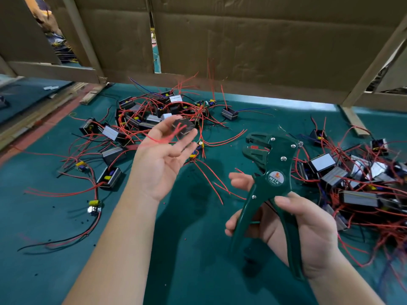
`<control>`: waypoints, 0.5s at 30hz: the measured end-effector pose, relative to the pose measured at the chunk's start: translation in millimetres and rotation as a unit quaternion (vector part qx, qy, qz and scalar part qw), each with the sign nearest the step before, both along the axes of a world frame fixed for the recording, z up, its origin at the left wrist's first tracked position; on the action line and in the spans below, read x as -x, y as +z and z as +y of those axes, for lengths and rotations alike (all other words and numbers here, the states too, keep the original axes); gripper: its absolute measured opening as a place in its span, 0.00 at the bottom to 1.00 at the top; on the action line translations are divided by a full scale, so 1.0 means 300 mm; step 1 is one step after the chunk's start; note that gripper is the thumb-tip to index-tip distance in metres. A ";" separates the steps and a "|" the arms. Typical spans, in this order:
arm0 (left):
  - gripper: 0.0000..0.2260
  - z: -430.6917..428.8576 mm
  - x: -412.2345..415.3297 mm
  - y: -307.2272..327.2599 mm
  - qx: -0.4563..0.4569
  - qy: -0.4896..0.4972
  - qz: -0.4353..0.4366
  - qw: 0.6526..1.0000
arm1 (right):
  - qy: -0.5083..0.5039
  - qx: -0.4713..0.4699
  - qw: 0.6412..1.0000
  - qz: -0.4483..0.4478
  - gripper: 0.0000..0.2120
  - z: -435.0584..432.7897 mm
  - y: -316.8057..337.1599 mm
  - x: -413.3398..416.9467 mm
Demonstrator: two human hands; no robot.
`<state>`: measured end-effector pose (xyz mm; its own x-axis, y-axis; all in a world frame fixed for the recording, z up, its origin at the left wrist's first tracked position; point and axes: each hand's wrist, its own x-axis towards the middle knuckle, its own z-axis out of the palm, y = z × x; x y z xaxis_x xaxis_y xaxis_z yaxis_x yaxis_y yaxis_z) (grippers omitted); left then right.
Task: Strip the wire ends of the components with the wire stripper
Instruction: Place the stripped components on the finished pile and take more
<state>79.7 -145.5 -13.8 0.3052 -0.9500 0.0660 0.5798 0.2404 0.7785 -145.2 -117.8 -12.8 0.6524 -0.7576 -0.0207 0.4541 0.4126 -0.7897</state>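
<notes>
We find the left hand (163, 159), fingers apart, bearing a blurred component (183, 128) far-left of the stripper (275, 172), whose jaws point toward it; right hand (315, 234) grip clamped on its handles.

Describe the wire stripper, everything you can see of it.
The wire stripper is glossy dark green and looks like painted metal. It has silver rivets and a round label reading W01A near the pivot. Its jaws stand open, pointing up and left, with a red part inside and no wire between them. Two long handles spread downward. The right hand grips it, digits curled round the handles, holding it above the teal mat.
</notes>
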 end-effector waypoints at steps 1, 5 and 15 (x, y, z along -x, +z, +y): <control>0.23 0.000 0.001 0.001 -0.002 -0.022 0.006 1.000 | -0.002 0.000 1.000 0.000 0.30 0.001 0.001 -0.001; 0.06 -0.007 0.038 0.006 -0.081 -0.029 0.023 0.996 | -0.001 -0.011 1.000 -0.009 0.35 0.000 0.004 -0.003; 0.06 -0.034 0.048 -0.028 -0.203 0.050 0.094 0.973 | -0.006 -0.049 0.999 -0.007 0.42 -0.003 0.005 -0.004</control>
<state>65.3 -155.8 -22.1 0.3671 -0.8514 -0.3748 0.7112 -0.0028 0.7030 -144.2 -118.6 -11.4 0.6437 -0.7605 -0.0857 0.4708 0.4817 -0.7391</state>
